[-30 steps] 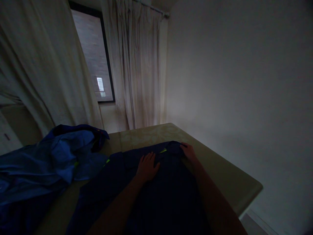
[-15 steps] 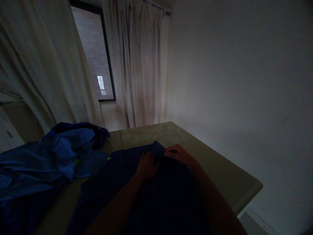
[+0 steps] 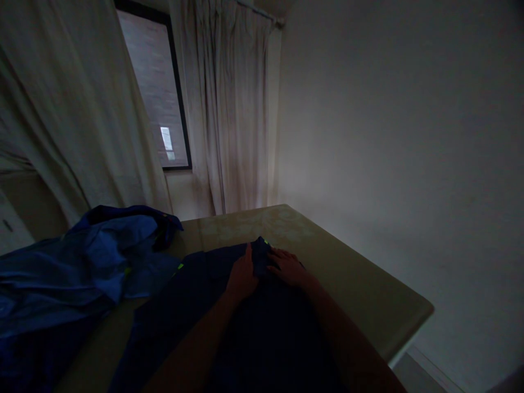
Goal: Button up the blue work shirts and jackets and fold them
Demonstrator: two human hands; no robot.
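Observation:
A dark navy garment (image 3: 180, 305), with small yellow-green patches near its far edge, lies spread over the near part of the table. My left hand (image 3: 242, 277) rests on its upper part, the index finger stretched toward the far edge; the other fingers are hard to make out in the dim light. Just to the right, my right hand (image 3: 289, 268) lies flat with fingers apart on the garment's far right corner. Its lower part fades into shadow between my forearms.
On the left of the table (image 3: 335, 273) lies a crumpled heap of blue clothing (image 3: 90, 262), lighter on top and darker below. A pale wall (image 3: 388, 136) runs along the right side. Long curtains (image 3: 229, 109) and a window (image 3: 155, 82) are at the back.
My right hand has gone from pinching the garment's far edge to lying flat on it. A yellow-green patch now shows at that corner. My left index finger now points forward.

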